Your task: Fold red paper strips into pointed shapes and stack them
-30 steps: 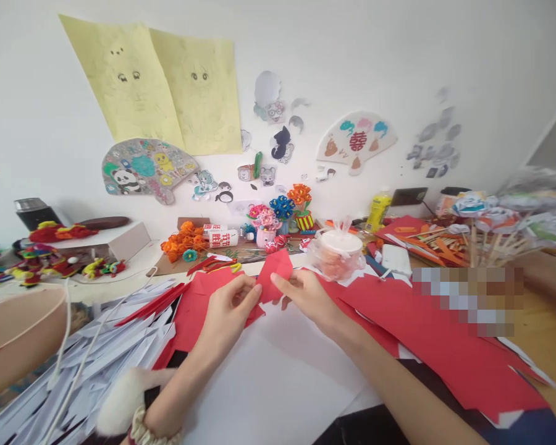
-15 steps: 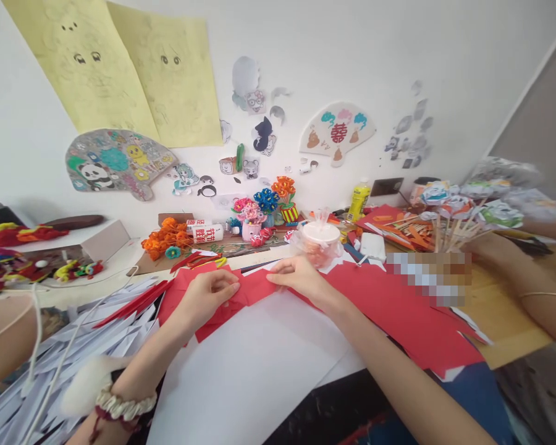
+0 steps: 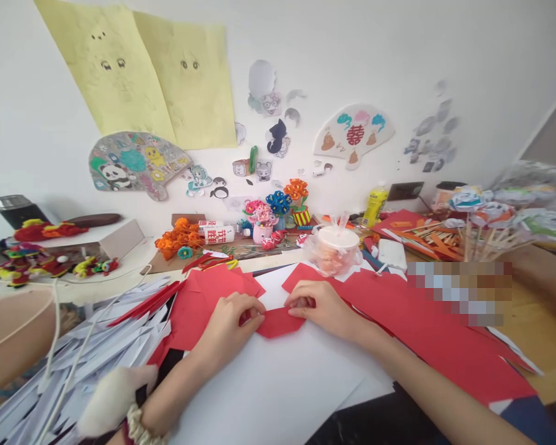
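Note:
Between both hands is a small piece of red paper (image 3: 282, 322), its lower edge bent or cut at angles, over a large white sheet (image 3: 278, 377). My left hand (image 3: 238, 321) pinches its left end with thumb and fingers. At the other end, my right hand (image 3: 317, 306) grips the paper the same way. Left of my left hand lies a pile of red paper sheets (image 3: 194, 303). More red paper (image 3: 417, 334) spreads to the right, partly beneath my right forearm.
White paper strips (image 3: 120, 352) heap at the left, crossed by a white cable (image 3: 74, 364). Behind the hands stand a lidded tub in plastic (image 3: 336, 241), scissors with yellow handles (image 3: 217, 262) and bead flowers (image 3: 262, 216). Another person's arm (image 3: 542, 272) reaches in at right.
Both hands have drawn the small red paper nearer, away from the red pile and onto the white sheet. The camera view has shifted, so the scene sits further right.

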`<state>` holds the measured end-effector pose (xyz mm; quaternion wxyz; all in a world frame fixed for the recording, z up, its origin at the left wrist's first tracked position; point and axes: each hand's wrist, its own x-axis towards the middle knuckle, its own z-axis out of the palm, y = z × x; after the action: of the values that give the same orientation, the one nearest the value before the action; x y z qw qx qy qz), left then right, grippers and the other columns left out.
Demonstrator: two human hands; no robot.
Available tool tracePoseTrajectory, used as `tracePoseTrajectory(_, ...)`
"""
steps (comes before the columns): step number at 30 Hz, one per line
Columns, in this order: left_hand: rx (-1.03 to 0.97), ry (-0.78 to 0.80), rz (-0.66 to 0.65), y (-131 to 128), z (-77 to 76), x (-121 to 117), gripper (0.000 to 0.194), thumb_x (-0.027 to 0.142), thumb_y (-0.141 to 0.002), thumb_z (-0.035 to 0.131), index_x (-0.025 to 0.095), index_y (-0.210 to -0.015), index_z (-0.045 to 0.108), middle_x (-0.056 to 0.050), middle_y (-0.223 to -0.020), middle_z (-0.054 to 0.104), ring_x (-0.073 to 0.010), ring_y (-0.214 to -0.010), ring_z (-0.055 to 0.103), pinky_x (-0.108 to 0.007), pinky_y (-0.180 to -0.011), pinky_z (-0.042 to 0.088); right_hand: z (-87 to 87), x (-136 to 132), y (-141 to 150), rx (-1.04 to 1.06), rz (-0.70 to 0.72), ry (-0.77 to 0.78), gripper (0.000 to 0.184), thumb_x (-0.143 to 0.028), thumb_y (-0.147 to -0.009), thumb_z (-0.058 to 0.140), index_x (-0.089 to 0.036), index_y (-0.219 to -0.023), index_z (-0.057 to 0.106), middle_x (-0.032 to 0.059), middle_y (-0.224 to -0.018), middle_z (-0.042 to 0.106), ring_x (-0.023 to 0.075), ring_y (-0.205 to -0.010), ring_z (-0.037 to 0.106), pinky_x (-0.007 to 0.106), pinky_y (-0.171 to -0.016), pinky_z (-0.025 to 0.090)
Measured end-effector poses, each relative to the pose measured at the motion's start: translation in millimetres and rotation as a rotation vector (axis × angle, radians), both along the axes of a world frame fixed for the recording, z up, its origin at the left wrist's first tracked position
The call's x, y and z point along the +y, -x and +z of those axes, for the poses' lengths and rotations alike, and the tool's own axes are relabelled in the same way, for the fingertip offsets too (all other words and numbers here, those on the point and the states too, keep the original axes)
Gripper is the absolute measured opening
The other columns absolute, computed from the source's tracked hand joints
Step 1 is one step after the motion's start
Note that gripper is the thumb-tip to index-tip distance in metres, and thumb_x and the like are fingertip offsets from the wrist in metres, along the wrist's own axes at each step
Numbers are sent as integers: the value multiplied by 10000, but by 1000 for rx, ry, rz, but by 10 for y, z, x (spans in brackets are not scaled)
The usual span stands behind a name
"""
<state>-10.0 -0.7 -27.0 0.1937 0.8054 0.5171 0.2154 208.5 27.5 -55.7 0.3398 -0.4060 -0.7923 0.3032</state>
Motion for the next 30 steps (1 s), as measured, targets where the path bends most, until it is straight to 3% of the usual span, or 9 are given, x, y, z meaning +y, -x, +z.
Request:
tracePoseTrajectory(6, 4, -95, -20, -17, -58, -32, 136, 196, -838, 527, 223, -850, 660, -16, -872, 678, -193, -833, 575, -337, -768, 401, 10, -48, -10, -10, -24, -7, 46, -152, -779, 661, -185, -747, 660, -1, -724, 618, 125, -657, 548, 230, -592, 425)
tracePoseTrajectory(13, 91, -318, -151, 2, -151, -71, 204, 176, -912, 457, 215, -904, 657, -32, -880, 664, -182, -809, 541, -315, -710, 411, -37, -111, -44, -93, 38, -191, 134, -181, -895, 543, -200, -920, 673, 42, -876, 653, 150, -797, 604, 276, -716, 482)
tracePoseTrajectory(17, 76, -316, -158, 3, -161, -76, 166, 208, -910, 485, 211, -920, 651, -32, -891, 662, -179, -810, 539, -318, -724, 418, -33, -139, -48, -131, 33, -245, 151, -159, -907, 519, -187, -866, 662, 38, -870, 646, 146, -806, 605, 269, -729, 489)
tracePoseTrajectory(25, 49, -324, -164, 7, -194, -73, 133, 167, -890, 523, 199, -941, 642, -21, -868, 656, -167, -796, 542, -310, -725, 443, 77, -222, -93, -286, 44, -288, 158, -150, -904, 513, -193, -957, 656, 45, -921, 658, 162, -839, 611, 281, -731, 517)
tracePoseTrajectory(30, 112, -439, -226, 19, -216, -106, 206, 142, -918, 475, 193, -1060, 616, -51, -932, 642, -175, -842, 529, -320, -737, 450, 36, -265, -126, -342, 75, -452, 192, -133, -919, 474, -176, -982, 650, 65, -911, 664, 174, -823, 605, 307, -723, 515)
